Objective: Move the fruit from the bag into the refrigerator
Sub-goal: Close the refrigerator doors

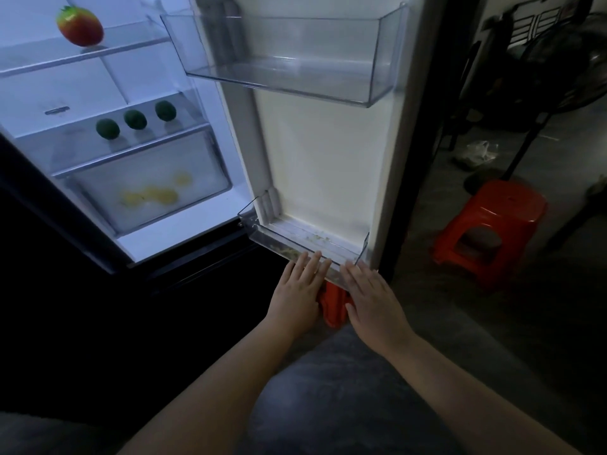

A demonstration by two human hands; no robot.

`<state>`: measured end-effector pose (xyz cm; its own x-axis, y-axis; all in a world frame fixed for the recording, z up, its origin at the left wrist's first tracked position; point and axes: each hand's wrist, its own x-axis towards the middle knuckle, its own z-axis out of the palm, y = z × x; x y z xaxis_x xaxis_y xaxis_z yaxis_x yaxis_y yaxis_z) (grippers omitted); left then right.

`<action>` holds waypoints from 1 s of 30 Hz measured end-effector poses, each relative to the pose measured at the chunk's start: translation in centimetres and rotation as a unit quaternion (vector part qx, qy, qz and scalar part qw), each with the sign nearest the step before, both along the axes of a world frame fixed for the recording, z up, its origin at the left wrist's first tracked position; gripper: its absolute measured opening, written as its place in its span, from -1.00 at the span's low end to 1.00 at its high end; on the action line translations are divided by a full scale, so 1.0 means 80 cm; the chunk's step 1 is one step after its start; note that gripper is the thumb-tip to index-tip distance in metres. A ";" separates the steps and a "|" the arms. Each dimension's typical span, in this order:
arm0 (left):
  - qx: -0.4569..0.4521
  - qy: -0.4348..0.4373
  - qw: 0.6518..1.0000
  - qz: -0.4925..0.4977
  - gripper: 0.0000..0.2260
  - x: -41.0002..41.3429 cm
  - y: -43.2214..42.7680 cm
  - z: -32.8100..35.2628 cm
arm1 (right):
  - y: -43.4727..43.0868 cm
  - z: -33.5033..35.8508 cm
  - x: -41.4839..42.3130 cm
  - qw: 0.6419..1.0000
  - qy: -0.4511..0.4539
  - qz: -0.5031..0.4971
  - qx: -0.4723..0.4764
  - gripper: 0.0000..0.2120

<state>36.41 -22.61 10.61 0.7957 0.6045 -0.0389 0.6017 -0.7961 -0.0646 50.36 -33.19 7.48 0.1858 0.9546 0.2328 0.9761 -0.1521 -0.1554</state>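
Fingers [311, 264] of the left hand [295, 292] and right hand [372, 298] lie straight, holding nothing, tips touching the clear plastic lower door bin [262, 236]. Above-left of them, three round dark-green fruits [135, 119] sit on a glass refrigerator shelf [75, 144]; a crumpled pale plastic bag [478, 154] lies far to their right.

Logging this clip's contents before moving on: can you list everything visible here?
Red fruit: one, red with green top, upper shelf.
Green fruits: three, dark green, middle shelf.
Yellow fruits: count blurred, yellow, frosted drawer.
Upper door bin: one, clear, open door.
Lower door bin: one, clear, door's bottom.
Red stool: one, red, floor at right.
Red object: one, red, under the hands.
Plastic bag: one, pale, floor behind stool.
Left hand: one, fingers flat on lower bin's front.
Right hand: one, beside it, same bin.
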 end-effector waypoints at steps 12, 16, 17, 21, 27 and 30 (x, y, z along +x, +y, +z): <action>0.036 -0.079 0.996 0.014 -0.32 -0.056 -0.030 -0.008 | -0.030 0.014 -0.028 0.991 0.024 0.055 0.120 -0.31; 0.109 -0.132 0.985 -0.032 -0.30 -0.045 -0.043 0.006 | -0.028 0.029 -0.009 0.975 0.017 0.000 0.220 -0.40; 0.127 -0.139 0.981 -0.041 -0.29 -0.041 -0.045 0.016 | -0.026 0.033 -0.005 0.972 0.025 -0.009 0.232 -0.39; 0.170 -0.152 0.971 -0.070 -0.29 -0.036 -0.052 0.042 | -0.019 0.043 -0.007 0.969 0.033 0.019 0.246 -0.35; 0.187 -0.169 0.967 -0.042 -0.34 -0.050 -0.051 0.042 | -0.020 0.043 -0.032 0.968 0.011 0.056 0.245 -0.37; 0.188 -0.169 0.967 -0.041 -0.36 -0.067 -0.048 0.040 | -0.021 0.046 -0.046 0.967 0.016 0.062 0.247 -0.35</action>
<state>31.08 -26.43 13.81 0.7698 0.4601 0.4423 0.5755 -0.8000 -0.1695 46.64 -34.86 11.15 0.0916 0.7436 0.6623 0.9754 0.0669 -0.2100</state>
